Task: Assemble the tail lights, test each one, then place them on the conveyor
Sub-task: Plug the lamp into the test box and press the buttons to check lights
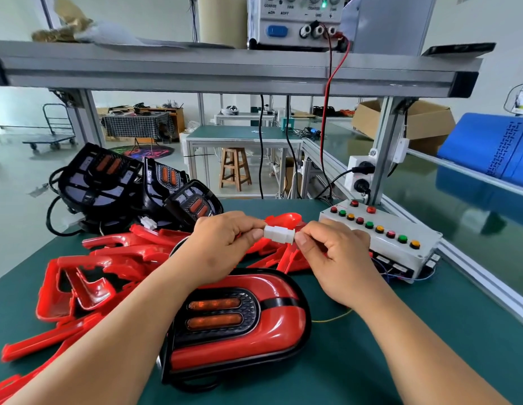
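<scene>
An assembled tail light [240, 325], red cover over a black base with two orange lenses, lies on the green mat in front of me. Above it I hold a pair of white plug connectors [279, 234] joined end to end. My left hand [225, 238] pinches the left end, my right hand [333, 252] pinches the right end. A white test box [383, 238] with a row of red, green and yellow buttons sits just right of my right hand.
Loose red covers [87, 276] are piled at the left. Black light bases [131, 188] with cables are stacked behind them. A power supply [295, 21] stands on the upper shelf, with a red lead hanging down. The conveyor [459, 194] runs along the right.
</scene>
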`<state>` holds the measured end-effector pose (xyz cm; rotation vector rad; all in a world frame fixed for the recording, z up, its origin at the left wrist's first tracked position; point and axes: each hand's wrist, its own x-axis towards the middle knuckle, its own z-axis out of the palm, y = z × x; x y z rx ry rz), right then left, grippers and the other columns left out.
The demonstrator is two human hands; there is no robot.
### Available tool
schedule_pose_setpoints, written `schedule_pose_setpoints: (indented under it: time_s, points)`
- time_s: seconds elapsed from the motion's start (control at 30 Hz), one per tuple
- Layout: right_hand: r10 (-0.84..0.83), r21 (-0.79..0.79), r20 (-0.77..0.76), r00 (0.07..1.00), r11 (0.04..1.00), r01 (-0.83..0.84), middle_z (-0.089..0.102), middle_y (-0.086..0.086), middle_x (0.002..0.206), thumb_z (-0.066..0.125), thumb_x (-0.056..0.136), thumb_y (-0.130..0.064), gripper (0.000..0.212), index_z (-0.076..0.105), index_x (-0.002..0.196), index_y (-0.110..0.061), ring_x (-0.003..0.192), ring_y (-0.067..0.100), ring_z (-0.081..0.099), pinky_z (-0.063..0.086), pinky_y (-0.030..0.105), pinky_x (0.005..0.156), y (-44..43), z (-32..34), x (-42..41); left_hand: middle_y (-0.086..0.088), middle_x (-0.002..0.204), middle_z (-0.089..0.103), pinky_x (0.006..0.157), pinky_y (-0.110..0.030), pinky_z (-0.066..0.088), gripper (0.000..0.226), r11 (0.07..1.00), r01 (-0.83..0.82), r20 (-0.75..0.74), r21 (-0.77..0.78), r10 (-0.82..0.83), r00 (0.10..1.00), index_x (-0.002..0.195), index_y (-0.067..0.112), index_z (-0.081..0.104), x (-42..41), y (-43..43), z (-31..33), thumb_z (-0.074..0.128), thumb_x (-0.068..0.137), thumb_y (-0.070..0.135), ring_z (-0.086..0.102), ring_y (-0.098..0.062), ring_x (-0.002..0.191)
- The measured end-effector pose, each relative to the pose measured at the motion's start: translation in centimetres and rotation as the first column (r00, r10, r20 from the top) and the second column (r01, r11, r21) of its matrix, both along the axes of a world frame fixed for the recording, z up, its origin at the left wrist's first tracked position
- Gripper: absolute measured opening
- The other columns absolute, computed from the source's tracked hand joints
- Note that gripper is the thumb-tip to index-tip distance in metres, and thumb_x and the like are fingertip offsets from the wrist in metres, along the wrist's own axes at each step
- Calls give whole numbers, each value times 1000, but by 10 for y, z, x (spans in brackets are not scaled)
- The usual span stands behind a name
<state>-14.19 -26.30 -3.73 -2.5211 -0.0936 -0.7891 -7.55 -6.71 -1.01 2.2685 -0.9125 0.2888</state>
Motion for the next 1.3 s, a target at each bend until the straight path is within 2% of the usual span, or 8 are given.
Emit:
schedule_pose_setpoints:
  time_s: [0.2, 0.5, 0.6, 0.7, 0.87, 1.0, 1.13, 1.3]
  points:
    - [-39, -2, 17, 999, 999, 39, 52, -9, 73, 44, 98, -38, 28, 63, 84, -23, 83, 12, 48, 21, 29, 81, 6, -5, 2, 20, 72, 56, 73, -17, 35, 20, 999, 30, -8, -29, -30, 1000, 107, 26, 73, -4, -3, -3, 58, 96, 19, 53, 4, 71]
    - [-9, -20, 76, 997, 1000, 10, 42, -14, 66, 48, 100, -29, 27, 55, 75, -20, 73, 2, 38, 20, 30, 76, 12, -9, 6, 13, 70, 54, 95, -43, 36, 21, 999, 33, -62, -23, -35, 997, 104, 36, 70, -4, -1, 1, 57, 97, 21, 50, -1, 71]
    - [-107, -116, 67, 992, 987, 114, 46, -13, 67, 41, 99, -41, 32, 53, 75, -25, 77, 13, 47, 19, 33, 72, 8, -11, 11, 18, 100, 62, 105, -39, 26, 30, 992, -39, -33, 119, 43, 999, 124, 47, 57, -2, 0, 6, 50, 99, 31, 53, -4, 102]
    - [-305, -138, 9, 952, 943, 303, 59, -9, 82, 38, 99, -47, 34, 61, 84, -27, 89, 18, 56, 24, 35, 74, -3, -12, 22, 15, 153, 29, 114, -40, 14, 58, 941, -126, -55, 313, 150, 987, 150, 45, 12, 4, 16, 6, 39, 99, 48, 21, -13, 142]
    - [-465, -294, -101, 880, 859, 420, 57, -4, 114, 42, 96, -53, 31, 56, 102, -26, 113, 22, 46, 29, 41, 90, -19, -26, 38, 38, 147, -9, 119, -46, 14, 107, 877, 164, -350, 451, 5, 937, 143, 60, -12, -13, 67, 6, 47, 59, 92, -2, -7, 144]
    - [-473, -389, -201, 858, 842, 373, 50, 2, 135, 32, 90, -69, 60, 51, 119, -19, 128, 25, 36, 31, 45, 99, -32, -24, 48, 47, 136, -33, 118, -53, 10, 134, 786, 293, -427, 544, -41, 903, 126, 70, -29, -36, 103, -10, 72, 39, 86, -28, -2, 140]
    - [-443, -405, -394, 805, 870, 281, 9, 1, 164, 23, 90, -69, 75, 39, 141, -16, 146, 26, 10, 17, 49, 114, -44, -15, 62, 42, 139, -25, 112, -25, 27, 138, 814, 256, -351, 522, -69, 934, 130, 62, -34, -40, 103, -24, 76, 49, 76, 5, 0, 143]
    - [-461, -433, -437, 773, 861, 268, 8, 3, 164, 22, 94, -59, 71, 34, 148, -16, 146, 29, 9, 17, 47, 113, -55, -7, 83, 43, 136, -17, 98, -12, 29, 137, 880, 203, -302, 429, -73, 951, 134, 59, -32, -30, 93, -32, 78, 53, 62, 18, 3, 133]
